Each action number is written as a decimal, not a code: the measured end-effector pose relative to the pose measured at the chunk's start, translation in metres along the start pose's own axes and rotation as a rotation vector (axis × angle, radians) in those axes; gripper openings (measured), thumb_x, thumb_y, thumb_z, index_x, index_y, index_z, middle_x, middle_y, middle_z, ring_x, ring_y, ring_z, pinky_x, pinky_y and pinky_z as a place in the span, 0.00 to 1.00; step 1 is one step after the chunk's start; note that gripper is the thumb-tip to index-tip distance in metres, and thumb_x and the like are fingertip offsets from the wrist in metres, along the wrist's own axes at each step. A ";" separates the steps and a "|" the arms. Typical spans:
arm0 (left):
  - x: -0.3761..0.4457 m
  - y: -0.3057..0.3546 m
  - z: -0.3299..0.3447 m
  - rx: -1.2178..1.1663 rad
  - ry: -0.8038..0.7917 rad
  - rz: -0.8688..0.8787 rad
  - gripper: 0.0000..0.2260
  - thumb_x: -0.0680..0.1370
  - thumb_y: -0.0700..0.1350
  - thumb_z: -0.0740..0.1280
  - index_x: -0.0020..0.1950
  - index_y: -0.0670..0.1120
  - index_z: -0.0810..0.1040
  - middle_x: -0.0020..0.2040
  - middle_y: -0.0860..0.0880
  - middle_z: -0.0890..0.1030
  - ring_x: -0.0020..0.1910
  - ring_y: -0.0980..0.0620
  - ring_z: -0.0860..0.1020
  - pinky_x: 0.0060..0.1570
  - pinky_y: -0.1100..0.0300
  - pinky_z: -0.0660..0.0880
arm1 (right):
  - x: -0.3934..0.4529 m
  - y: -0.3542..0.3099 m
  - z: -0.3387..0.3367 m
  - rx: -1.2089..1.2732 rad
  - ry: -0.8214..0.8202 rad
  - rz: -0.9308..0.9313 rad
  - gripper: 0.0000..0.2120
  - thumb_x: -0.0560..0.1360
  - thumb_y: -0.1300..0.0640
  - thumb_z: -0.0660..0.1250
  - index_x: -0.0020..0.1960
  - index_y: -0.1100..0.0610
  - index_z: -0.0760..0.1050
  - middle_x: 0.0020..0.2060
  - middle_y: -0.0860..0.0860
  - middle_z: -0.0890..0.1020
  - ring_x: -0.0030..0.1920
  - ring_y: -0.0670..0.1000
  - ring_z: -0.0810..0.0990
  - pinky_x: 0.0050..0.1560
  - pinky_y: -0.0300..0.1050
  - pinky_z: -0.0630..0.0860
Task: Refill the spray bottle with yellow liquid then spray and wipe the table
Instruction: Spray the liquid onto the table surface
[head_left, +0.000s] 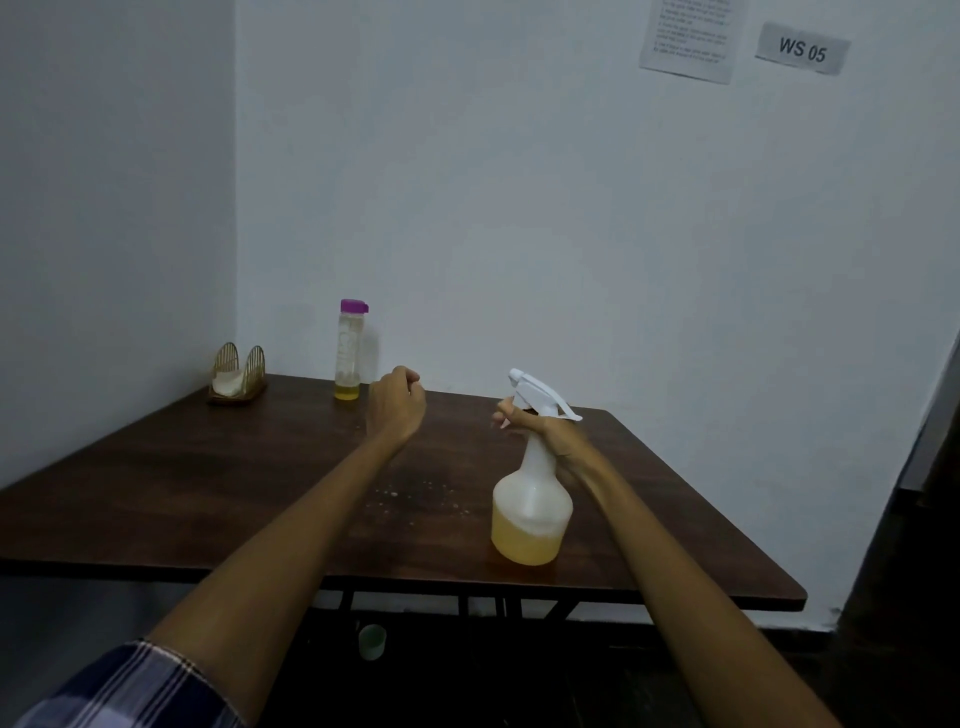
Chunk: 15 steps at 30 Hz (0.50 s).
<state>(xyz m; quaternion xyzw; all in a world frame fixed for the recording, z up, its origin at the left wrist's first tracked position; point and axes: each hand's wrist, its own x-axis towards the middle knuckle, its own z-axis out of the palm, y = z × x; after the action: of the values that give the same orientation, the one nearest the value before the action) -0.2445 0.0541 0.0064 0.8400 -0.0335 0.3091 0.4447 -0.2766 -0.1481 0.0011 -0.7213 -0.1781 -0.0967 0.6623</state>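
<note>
near the surface's right front edge the spray bottle stands upright, part full of yellow liquid, right hand wrapped round its neck with fingers by the trigger, likely set to spray; left hand hovers curled and empty; the near-drained refill bottle is parked at the back edge, napkin holder in the back left corner

Head camera looks forward and down over the table toward the wall corner
</note>
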 end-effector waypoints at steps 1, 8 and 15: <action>0.000 -0.001 0.000 0.002 0.002 0.000 0.12 0.80 0.39 0.58 0.60 0.37 0.75 0.57 0.40 0.79 0.55 0.45 0.77 0.49 0.58 0.74 | 0.000 0.001 0.002 0.006 0.031 0.000 0.06 0.72 0.53 0.71 0.41 0.56 0.80 0.33 0.52 0.82 0.37 0.50 0.82 0.44 0.45 0.79; 0.004 -0.001 -0.002 0.006 0.015 0.009 0.12 0.80 0.39 0.58 0.59 0.37 0.75 0.56 0.40 0.80 0.55 0.45 0.78 0.46 0.60 0.72 | 0.000 0.000 0.004 0.002 0.022 0.000 0.08 0.68 0.50 0.74 0.38 0.54 0.80 0.32 0.52 0.81 0.36 0.51 0.81 0.46 0.47 0.80; 0.006 0.002 -0.001 -0.002 0.008 0.024 0.11 0.80 0.39 0.58 0.59 0.37 0.75 0.56 0.40 0.79 0.55 0.44 0.77 0.52 0.54 0.76 | 0.001 0.000 0.013 0.012 0.135 0.044 0.11 0.69 0.50 0.74 0.42 0.57 0.77 0.25 0.48 0.75 0.29 0.48 0.74 0.37 0.46 0.78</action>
<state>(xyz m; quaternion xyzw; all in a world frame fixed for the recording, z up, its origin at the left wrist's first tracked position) -0.2406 0.0551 0.0112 0.8377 -0.0421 0.3178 0.4422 -0.2768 -0.1352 0.0000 -0.7128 -0.1178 -0.1296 0.6792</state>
